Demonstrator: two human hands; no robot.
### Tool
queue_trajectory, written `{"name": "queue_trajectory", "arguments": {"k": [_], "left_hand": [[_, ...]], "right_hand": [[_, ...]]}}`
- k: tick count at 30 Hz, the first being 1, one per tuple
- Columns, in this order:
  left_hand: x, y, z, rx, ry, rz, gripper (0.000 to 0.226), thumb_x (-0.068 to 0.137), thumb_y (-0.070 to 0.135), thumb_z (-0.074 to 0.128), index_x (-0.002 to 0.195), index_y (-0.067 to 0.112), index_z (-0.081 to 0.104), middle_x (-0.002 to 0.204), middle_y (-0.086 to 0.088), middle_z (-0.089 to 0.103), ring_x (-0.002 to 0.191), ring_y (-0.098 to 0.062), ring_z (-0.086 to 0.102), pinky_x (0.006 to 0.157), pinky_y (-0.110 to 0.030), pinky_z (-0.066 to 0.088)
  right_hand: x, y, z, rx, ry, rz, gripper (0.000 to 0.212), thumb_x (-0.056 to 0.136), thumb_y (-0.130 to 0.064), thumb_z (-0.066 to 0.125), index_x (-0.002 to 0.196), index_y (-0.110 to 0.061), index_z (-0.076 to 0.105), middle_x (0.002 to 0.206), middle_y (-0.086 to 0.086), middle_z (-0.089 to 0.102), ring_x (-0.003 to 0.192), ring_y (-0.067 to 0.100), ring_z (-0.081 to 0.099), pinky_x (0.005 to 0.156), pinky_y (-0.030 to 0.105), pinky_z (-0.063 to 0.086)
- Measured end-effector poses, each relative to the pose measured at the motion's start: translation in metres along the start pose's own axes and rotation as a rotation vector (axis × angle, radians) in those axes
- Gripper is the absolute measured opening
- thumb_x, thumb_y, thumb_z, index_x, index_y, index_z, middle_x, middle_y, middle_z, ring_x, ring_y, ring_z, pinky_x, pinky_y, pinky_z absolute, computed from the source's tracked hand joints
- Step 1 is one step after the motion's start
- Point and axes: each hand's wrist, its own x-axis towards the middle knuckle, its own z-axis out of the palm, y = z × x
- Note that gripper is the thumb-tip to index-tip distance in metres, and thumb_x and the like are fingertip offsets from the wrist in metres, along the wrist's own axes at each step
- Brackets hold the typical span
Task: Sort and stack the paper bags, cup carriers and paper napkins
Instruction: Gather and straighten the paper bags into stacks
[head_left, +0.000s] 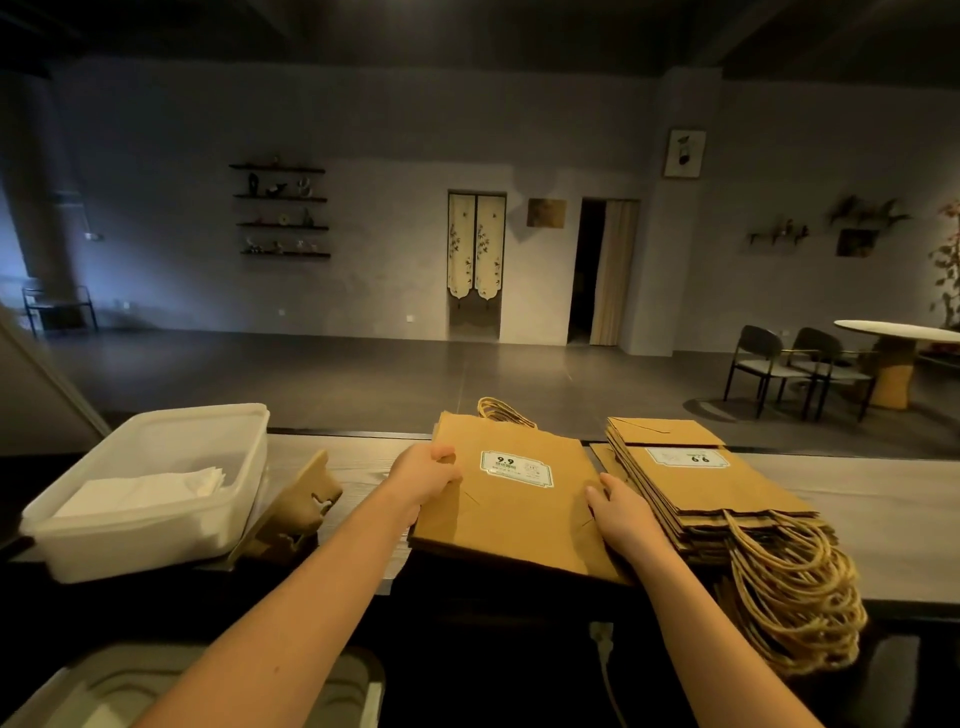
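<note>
Both bare forearms reach from the near edge toward the far side, drawing slightly together. The left hand (423, 478) grips the left edge of a stack of flat brown paper bags (514, 519), thumb on top and fingers curled under. The right hand (621, 512) sits at the stack's right edge, thumb on top, fingers running down the side with their tips hidden.

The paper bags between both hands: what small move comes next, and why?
Probably push the edges of the middle bag stack inward to square it: the left hand grips its left edge, the right hand rests on its right edge, and lower bags stick out.
</note>
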Motion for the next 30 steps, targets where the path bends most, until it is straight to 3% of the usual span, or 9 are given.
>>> {"name": "queue_trajectory", "arguments": {"k": [3,6,8,9,11,14,17,24,30], "left_hand": [[0.005,-0.01,0.001,0.017,0.001,-0.042,0.035,0.093,0.007,0.053,0.128,0.014,0.055,0.129,-0.003,0.052,0.118,-0.023,0.044,0.087,-0.026,0.036],[0.005,-0.013,0.008,0.17,-0.021,-0.053,0.021,0.096,0.008,0.047,0.084,0.023,0.054,0.097,0.001,0.052,0.103,-0.021,0.042,0.078,-0.025,0.035],[0.0,-0.008,0.014,0.286,-0.025,-0.031,0.023,0.097,0.012,0.044,0.115,0.019,0.056,0.125,-0.005,0.049,0.115,-0.024,0.043,0.087,-0.028,0.038],[0.0,-0.006,0.017,0.351,-0.012,-0.02,0.038,0.097,0.016,0.043,0.135,0.018,0.044,0.14,-0.008,0.04,0.124,-0.027,0.04,0.094,-0.032,0.039],[-0.002,0.0,0.025,0.491,0.042,-0.018,0.053,0.097,0.027,0.041,0.147,0.024,0.024,0.151,-0.01,0.021,0.133,-0.034,0.027,0.104,-0.042,0.034],[-0.006,0.018,0.04,0.454,0.162,0.168,0.053,0.096,0.03,0.042,0.146,0.022,0.026,0.153,-0.009,0.022,0.138,-0.029,0.021,0.112,-0.041,0.024],[-0.02,0.053,0.069,0.068,0.044,0.264,0.047,0.097,0.022,0.042,0.143,0.017,0.033,0.145,-0.005,0.039,0.131,-0.023,0.038,0.101,-0.029,0.032],[-0.022,0.102,0.151,-0.3,-0.336,0.005,0.035,0.099,0.027,0.043,0.129,0.011,0.051,0.126,-0.003,0.053,0.111,-0.019,0.044,0.093,-0.029,0.035],[-0.016,0.118,0.174,-0.365,-0.351,-0.171,0.052,0.098,0.026,0.048,0.144,0.008,0.031,0.151,-0.013,0.03,0.139,-0.031,0.026,0.112,-0.041,0.023]], "right_hand": [[-0.007,0.0,-0.003,0.03,-0.015,-0.008,0.047,0.101,-0.026,0.037,0.145,-0.01,0.029,0.148,0.007,0.036,0.135,0.022,0.034,0.108,0.033,0.029],[-0.012,0.0,-0.007,0.034,-0.009,-0.043,0.048,0.101,-0.028,0.037,0.146,-0.014,0.028,0.149,0.006,0.034,0.137,0.021,0.032,0.109,0.034,0.028],[-0.016,-0.003,-0.008,0.036,-0.01,-0.071,0.048,0.1,-0.029,0.038,0.146,-0.017,0.029,0.149,0.005,0.034,0.137,0.021,0.032,0.109,0.035,0.029],[-0.018,-0.006,-0.008,0.028,-0.006,-0.095,0.047,0.1,-0.03,0.038,0.145,-0.018,0.031,0.149,0.004,0.035,0.136,0.021,0.033,0.108,0.035,0.03],[-0.02,-0.012,-0.014,0.015,0.002,-0.147,0.044,0.1,-0.029,0.038,0.143,-0.019,0.034,0.147,0.003,0.039,0.134,0.02,0.036,0.107,0.035,0.033],[-0.02,-0.019,-0.036,-0.005,0.039,-0.222,0.04,0.1,-0.028,0.038,0.139,-0.018,0.041,0.141,0.002,0.046,0.128,0.019,0.042,0.102,0.031,0.036],[-0.015,-0.016,-0.071,-0.08,0.102,-0.237,0.039,0.101,-0.026,0.037,0.138,-0.016,0.044,0.138,0.003,0.05,0.125,0.019,0.046,0.096,0.028,0.037],[0.018,0.032,-0.144,-0.171,0.142,0.006,0.037,0.099,-0.026,0.041,0.133,-0.012,0.05,0.134,0.009,0.053,0.122,0.024,0.047,0.096,0.033,0.039],[0.037,0.086,-0.155,0.126,-0.161,0.25,0.049,0.094,-0.038,0.051,0.137,-0.017,0.044,0.139,0.014,0.045,0.124,0.03,0.046,0.106,0.042,0.037]]}}
